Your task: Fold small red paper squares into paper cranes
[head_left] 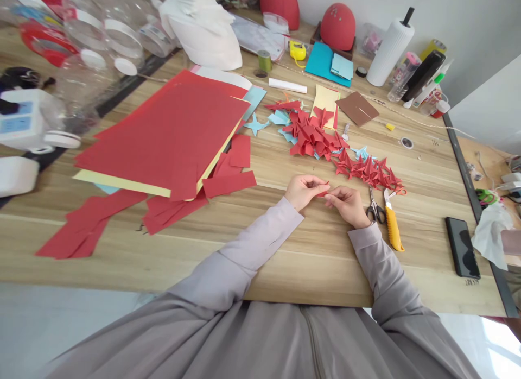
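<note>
Between my two hands, near the middle of the table, is a small piece of red paper, mostly covered by fingers. My left hand pinches its left side, and my right hand closes on its right side. Just beyond them lies a heap of folded red paper shapes with some light blue ones, and a row of red ones reaches to the right. To the left, cut red strips lie beside a stack of large red sheets.
Black-handled scissors and a yellow-handled cutter lie right of my right hand. A black phone is near the right edge. Clear plastic jars crowd the back left; a white roll stands at the back right.
</note>
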A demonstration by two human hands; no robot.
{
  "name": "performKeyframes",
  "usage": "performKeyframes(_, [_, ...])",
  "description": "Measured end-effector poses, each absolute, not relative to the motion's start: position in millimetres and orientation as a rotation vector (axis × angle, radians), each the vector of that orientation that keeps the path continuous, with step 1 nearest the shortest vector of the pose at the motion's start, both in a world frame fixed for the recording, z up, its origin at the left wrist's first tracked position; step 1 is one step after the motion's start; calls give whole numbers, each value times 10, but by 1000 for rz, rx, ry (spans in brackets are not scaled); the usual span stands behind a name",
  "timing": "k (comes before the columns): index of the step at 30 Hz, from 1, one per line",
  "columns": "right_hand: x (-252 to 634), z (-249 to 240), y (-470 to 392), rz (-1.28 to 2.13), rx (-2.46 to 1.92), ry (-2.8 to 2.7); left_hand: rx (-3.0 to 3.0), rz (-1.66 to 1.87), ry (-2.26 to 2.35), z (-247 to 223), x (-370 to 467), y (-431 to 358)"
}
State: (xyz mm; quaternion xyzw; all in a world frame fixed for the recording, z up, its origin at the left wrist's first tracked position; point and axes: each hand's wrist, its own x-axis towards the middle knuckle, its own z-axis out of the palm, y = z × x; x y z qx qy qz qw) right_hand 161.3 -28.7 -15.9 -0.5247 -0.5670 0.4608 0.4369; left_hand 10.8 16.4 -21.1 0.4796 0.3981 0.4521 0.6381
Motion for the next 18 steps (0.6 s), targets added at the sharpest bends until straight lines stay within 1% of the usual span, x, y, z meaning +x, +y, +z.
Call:
performKeyframes(10, [1614,-184,-292,1162,-1288,-1442,1129,1052,860,-189,108,140])
performKeyframes(18, [1596,-173,-296,1153,-1286,-1431,1052,1069,917,-165,134,136])
